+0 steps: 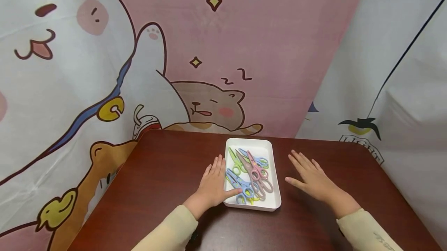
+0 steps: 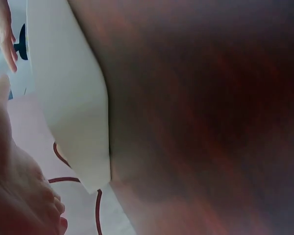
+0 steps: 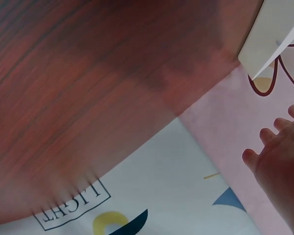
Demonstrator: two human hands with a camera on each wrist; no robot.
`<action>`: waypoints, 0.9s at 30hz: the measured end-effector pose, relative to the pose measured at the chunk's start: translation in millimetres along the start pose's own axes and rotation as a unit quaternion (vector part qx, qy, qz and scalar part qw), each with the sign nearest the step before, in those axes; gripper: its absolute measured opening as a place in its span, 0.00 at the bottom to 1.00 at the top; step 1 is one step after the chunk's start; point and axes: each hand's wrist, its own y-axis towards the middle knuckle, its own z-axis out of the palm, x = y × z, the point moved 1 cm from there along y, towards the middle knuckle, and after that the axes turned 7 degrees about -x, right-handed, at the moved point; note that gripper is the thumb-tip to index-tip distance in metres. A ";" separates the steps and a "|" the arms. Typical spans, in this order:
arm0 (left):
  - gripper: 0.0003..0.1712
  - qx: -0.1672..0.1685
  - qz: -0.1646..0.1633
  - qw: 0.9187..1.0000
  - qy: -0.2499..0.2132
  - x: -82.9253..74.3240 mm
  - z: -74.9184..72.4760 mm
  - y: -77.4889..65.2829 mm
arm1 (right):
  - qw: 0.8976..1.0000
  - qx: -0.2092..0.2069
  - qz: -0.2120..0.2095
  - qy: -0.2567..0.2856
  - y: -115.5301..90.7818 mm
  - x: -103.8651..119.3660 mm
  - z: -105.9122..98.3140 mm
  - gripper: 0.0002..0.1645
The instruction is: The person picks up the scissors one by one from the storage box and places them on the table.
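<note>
A white rectangular tray [image 1: 274,200] stands on the dark red-brown table. Several small scissors lie piled in it: blue scissors [image 1: 247,189] at the near left, pink scissors [image 1: 254,167] and mauve scissors [image 1: 248,162] across the middle, green scissors [image 1: 236,164] at the far left. My left hand [image 1: 212,187] is at the tray's left side, fingers straight and thumb reaching over the rim; whether it touches the tray I cannot tell. To the right of the tray, apart from it, my right hand [image 1: 312,179] hovers with fingers extended, holding nothing.
The table [image 1: 157,177] has its far edge just behind the tray. A cloth backdrop [image 1: 279,49] with cartoon animals hangs beyond it and along both sides. In the left wrist view the tray's outer wall [image 2: 73,88] rises beside the tabletop.
</note>
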 end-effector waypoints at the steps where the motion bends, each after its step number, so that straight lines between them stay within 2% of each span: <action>1: 0.71 -0.004 0.005 1.000 0.000 -1.4 2.2 -1.4 | 1.000 0.000 0.000 0.001 0.8 0.9 1.4 0.50; 6: 0.79 -0.020 0.020 1.000 -0.002 -5.8 11.1 -7.4 | 1.000 0.001 -0.003 0.006 4.8 5.3 8.3 0.51; 12: 0.83 -0.017 0.013 1.000 0.009 -8.0 17.3 -11.2 | 1.000 -0.004 -0.012 0.003 10.1 13.3 16.4 0.51; 21: 0.83 -0.008 -0.011 1.000 0.002 -9.3 22.0 -15.5 | 1.000 -0.014 -0.027 0.000 19.7 31.2 30.2 0.53; 27: 0.82 0.002 -0.007 1.000 0.014 -11.4 23.0 -15.8 | 0.999 -0.021 -0.039 0.021 23.5 44.1 37.1 0.53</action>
